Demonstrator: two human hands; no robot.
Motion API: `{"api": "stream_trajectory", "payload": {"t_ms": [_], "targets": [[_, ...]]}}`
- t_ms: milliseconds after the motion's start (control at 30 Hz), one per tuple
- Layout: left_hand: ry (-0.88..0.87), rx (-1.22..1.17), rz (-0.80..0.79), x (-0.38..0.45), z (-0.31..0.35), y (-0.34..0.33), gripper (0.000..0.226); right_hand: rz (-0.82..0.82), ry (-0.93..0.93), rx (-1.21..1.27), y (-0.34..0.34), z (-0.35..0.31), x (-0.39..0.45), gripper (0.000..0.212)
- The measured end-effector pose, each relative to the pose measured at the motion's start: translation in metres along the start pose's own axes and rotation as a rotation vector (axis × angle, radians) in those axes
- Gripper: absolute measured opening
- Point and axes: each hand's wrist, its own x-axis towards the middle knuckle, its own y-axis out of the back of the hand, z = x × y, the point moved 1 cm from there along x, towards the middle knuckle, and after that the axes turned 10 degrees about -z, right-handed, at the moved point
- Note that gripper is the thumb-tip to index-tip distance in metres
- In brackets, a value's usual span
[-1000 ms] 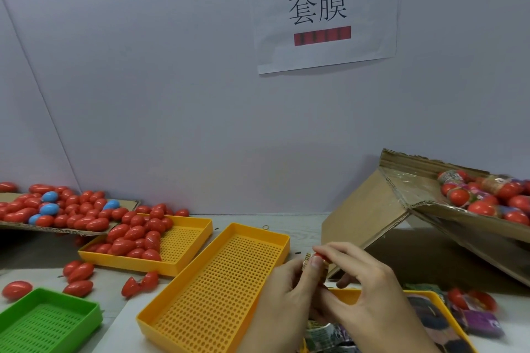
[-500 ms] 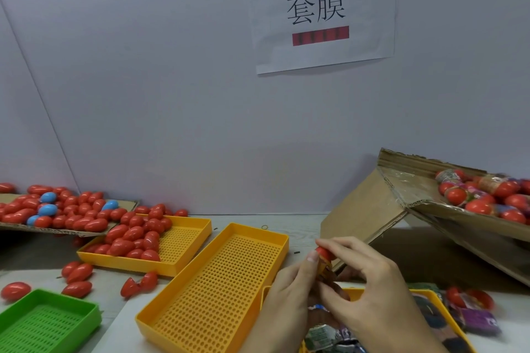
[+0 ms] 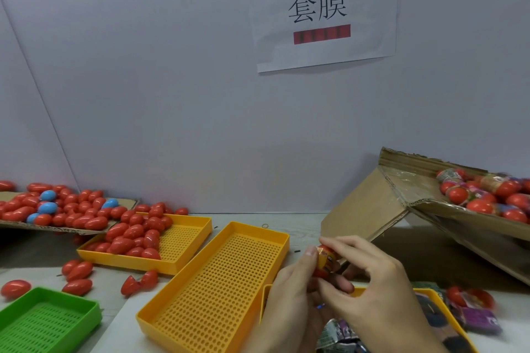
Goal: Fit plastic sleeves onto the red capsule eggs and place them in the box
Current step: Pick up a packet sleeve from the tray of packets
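Both hands meet low in the middle around one red capsule egg [image 3: 327,262] with a printed plastic sleeve partly over it. My left hand [image 3: 292,292] holds the egg from the left, thumb against the sleeve's top edge. My right hand [image 3: 370,286] pinches the sleeve from above and the right. The tilted cardboard box [image 3: 372,206] at the right holds several sleeved eggs [image 3: 484,195]. Loose sleeves [image 3: 341,332] lie in the yellow tray [image 3: 430,292] under my hands.
An empty yellow tray [image 3: 218,286] lies left of my hands. Another yellow tray [image 3: 186,238] holds several bare red eggs [image 3: 134,235]. A cardboard sheet [image 3: 126,203] at the far left carries red and blue eggs. A green tray [image 3: 43,318] sits at the bottom left, loose eggs [image 3: 77,275] nearby.
The sleeve has come further down over the egg, and the red tip now shows above it. My hands have stayed in nearly the same place.
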Motion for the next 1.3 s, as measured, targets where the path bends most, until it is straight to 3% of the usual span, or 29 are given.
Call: {"api": "stream_trajectory", "payload": {"t_ms": [300,567,700,967,1300], "targets": [[0.036,0.038,0.071,0.000,0.004,0.004,0.049,-0.073,-0.045,0.088,0.002,0.000,0.001,0.054],[0.012,0.198,0.083,0.002,-0.002,0.007,0.053,-0.096,-0.043,0.003,0.003,0.001,0.002,0.054],[-0.060,0.282,0.119,0.001,0.002,0.007,0.029,-0.107,-0.047,-0.049,0.003,0.002,0.002,0.054],[0.034,-0.160,0.053,-0.006,0.011,0.001,0.038,-0.038,-0.061,0.061,-0.002,0.006,0.003,0.055],[0.060,-0.190,-0.001,-0.007,0.006,0.002,0.020,-0.121,-0.110,0.112,-0.004,0.003,0.005,0.050]]}}
